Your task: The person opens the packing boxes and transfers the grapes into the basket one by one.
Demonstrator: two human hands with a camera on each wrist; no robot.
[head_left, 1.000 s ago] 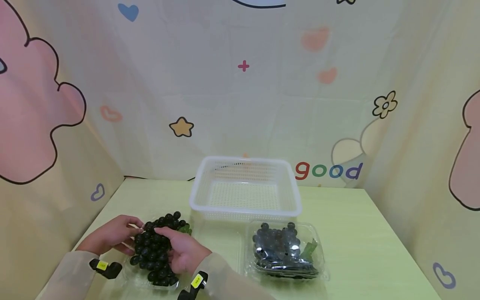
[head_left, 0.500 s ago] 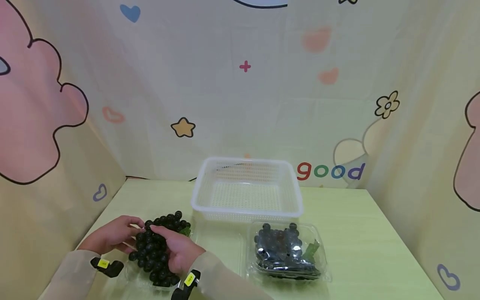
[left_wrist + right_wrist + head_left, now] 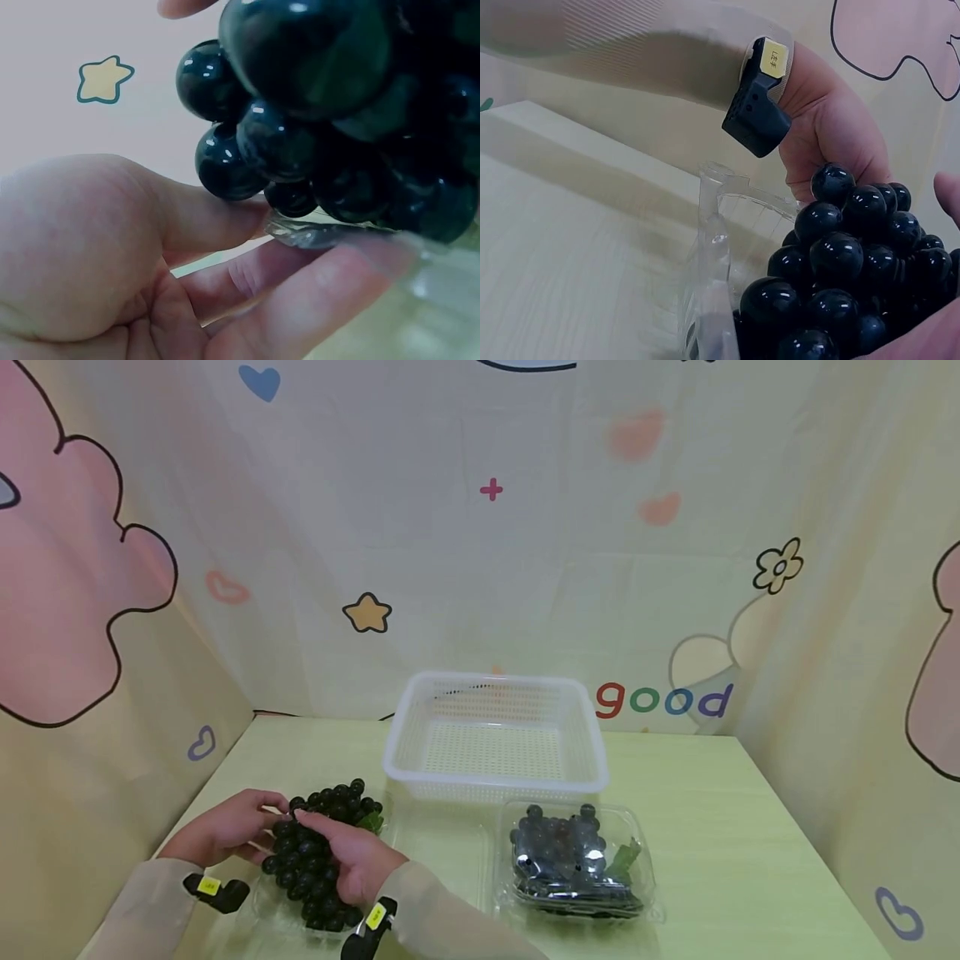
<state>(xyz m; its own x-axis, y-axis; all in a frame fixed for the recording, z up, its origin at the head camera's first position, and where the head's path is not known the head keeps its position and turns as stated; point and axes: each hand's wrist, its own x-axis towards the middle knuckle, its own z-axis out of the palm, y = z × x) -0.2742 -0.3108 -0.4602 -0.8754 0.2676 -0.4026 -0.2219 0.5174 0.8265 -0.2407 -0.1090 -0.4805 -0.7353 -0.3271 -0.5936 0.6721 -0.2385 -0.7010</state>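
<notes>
A bunch of dark grapes with a green leaf lies in an open clear plastic box at the left of the table. My right hand holds the bunch from the right, its thumb across the top; its other fingers are hidden by the fruit. On the far side, my left hand pinches the box's rim, thumb above and fingers beneath, as the left wrist view shows. The grapes bulge above the box wall in the right wrist view.
Behind the boxes stands a white perforated plastic basket. A closed clear box with more dark grapes sits to the right. The open lid lies between the two boxes. A printed curtain surrounds the table.
My right hand has shifted slightly left over the grapes, its thumb reaching farther across them. The left hand has stayed at the box rim.
</notes>
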